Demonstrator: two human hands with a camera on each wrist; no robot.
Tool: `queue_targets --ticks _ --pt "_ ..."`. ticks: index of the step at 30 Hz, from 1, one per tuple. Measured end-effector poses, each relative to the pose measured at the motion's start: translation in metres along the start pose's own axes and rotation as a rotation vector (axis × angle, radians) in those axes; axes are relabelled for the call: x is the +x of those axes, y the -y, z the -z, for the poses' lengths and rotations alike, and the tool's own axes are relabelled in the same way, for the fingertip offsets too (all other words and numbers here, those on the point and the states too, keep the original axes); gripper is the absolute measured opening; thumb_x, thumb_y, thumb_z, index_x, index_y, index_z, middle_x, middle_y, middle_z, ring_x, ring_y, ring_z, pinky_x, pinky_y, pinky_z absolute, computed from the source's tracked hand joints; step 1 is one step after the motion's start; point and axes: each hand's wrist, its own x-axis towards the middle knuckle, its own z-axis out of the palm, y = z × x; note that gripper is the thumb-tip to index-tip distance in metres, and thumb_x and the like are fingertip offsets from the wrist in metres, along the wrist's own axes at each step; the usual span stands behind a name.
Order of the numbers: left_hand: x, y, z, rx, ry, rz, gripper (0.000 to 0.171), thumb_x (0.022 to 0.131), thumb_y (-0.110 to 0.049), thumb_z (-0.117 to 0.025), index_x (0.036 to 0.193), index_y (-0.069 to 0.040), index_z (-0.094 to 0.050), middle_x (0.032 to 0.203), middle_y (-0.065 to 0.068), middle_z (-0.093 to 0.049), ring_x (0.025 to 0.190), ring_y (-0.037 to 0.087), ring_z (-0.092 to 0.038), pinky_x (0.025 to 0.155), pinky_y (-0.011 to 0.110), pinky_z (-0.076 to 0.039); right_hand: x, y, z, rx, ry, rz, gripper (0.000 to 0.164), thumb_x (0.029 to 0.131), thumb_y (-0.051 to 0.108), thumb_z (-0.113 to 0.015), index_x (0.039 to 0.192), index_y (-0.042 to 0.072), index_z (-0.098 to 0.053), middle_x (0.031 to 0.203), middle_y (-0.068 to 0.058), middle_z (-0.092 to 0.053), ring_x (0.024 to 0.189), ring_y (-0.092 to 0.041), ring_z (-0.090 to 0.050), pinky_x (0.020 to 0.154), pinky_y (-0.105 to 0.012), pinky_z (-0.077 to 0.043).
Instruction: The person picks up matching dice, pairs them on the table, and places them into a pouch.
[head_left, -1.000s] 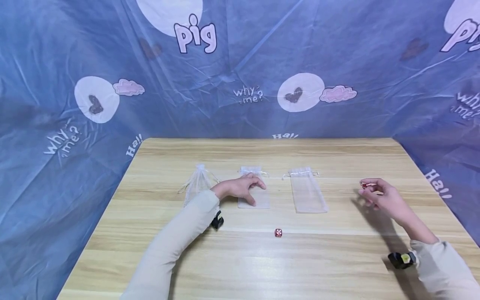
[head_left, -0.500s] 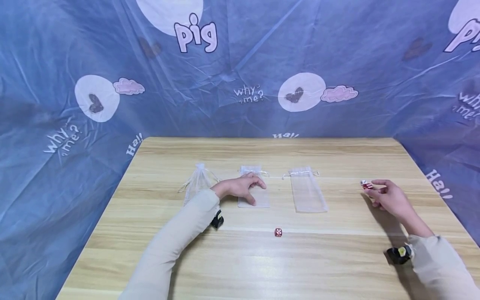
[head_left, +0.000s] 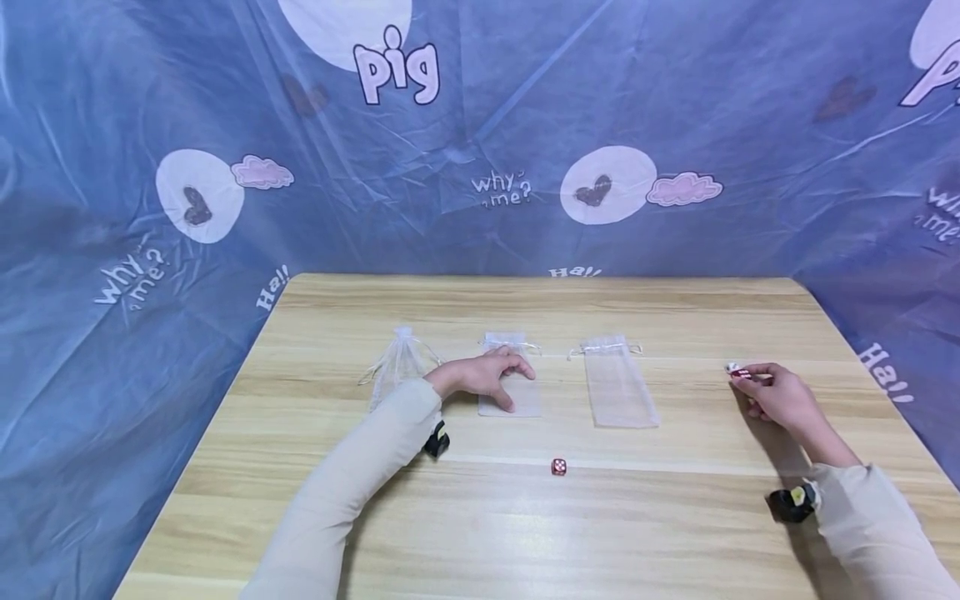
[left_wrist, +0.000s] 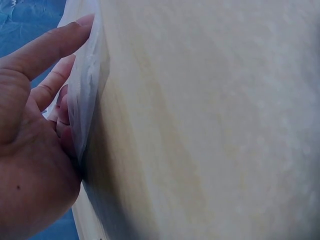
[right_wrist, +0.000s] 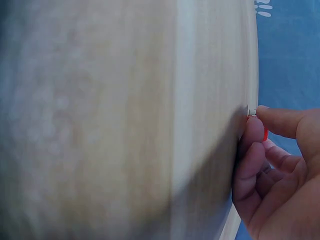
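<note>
My left hand (head_left: 483, 375) rests on the middle white mesh drawstring pouch (head_left: 528, 400), fingers loosely bent and thumb apart from them. The left wrist view shows the pouch fabric (left_wrist: 85, 100) upright along the fingertips. At the right side of the table, my right hand (head_left: 780, 398) pinches a red die (head_left: 741, 374). Right beside that die is a white die (head_left: 732, 367). In the right wrist view, fingers mostly hide the red die (right_wrist: 266, 134), and a bit of white (right_wrist: 252, 112) shows by a fingertip. Another red die (head_left: 558, 467) lies nearer the front.
A gathered white mesh pouch (head_left: 397, 362) lies on the left, partly covered by the left sleeve. A flat mesh pouch (head_left: 621, 387) lies right of the left hand. The wooden table (head_left: 465, 533) ends at a blue printed curtain (head_left: 450, 225).
My right hand has shifted slightly and lowered around the red die, so both dice there show more plainly. My left hand stays in place. The head view has moved a little.
</note>
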Motion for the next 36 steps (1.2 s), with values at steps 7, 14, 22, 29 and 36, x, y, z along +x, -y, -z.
queue_targets --ticks 7,14,22,29,36 --pt "0.0 0.001 -0.001 0.01 -0.004 0.0 0.058 0.072 -0.011 -0.082 0.124 -0.021 -0.059 0.13 0.002 -0.043 0.123 0.018 -0.035 0.11 0.036 -0.028 -0.002 0.001 0.0 0.005 -0.012 0.014 0.051 0.1 0.028 -0.049 0.126 -0.015 -0.043 0.071 0.011 -0.061 0.053 -0.006 -0.057 0.05 -0.027 -0.05" --pt "0.0 0.0 0.0 0.024 -0.003 0.0 0.059 0.072 -0.011 -0.082 0.126 -0.02 -0.058 0.131 0.004 -0.043 0.125 0.019 -0.036 0.111 0.036 -0.029 -0.014 0.014 -0.003 0.042 0.008 0.081 0.043 0.1 0.021 -0.048 0.126 -0.014 -0.043 0.072 0.008 -0.063 0.055 -0.005 -0.057 0.05 -0.027 -0.052" --pt "0.0 0.002 0.002 0.018 -0.003 -0.003 0.059 0.071 -0.011 -0.082 0.125 -0.02 -0.059 0.126 0.004 -0.044 0.125 0.02 -0.035 0.111 0.038 -0.028 -0.031 0.047 -0.017 0.018 0.049 0.209 0.035 0.097 0.01 -0.052 0.122 -0.014 -0.047 0.079 -0.013 -0.064 0.052 -0.009 -0.055 0.047 -0.027 -0.05" --pt "0.001 0.002 0.002 0.026 -0.003 -0.008 0.059 0.071 -0.011 -0.082 0.125 -0.02 -0.059 0.13 0.005 -0.043 0.13 0.021 -0.033 0.113 0.039 -0.026 -0.041 0.077 -0.034 0.008 0.087 0.268 0.03 0.093 0.009 -0.06 0.117 -0.009 -0.054 0.083 -0.017 -0.064 0.058 -0.009 -0.057 0.051 -0.029 -0.054" --pt "0.002 0.001 0.001 0.025 0.0 -0.009 0.059 0.072 -0.01 -0.081 0.126 -0.019 -0.058 0.127 0.004 -0.044 0.124 0.02 -0.035 0.11 0.037 -0.028 -0.05 0.097 -0.052 0.046 0.173 0.342 0.028 0.091 0.002 -0.06 0.117 -0.008 -0.056 0.079 -0.013 -0.063 0.056 -0.007 -0.054 0.049 -0.027 -0.05"
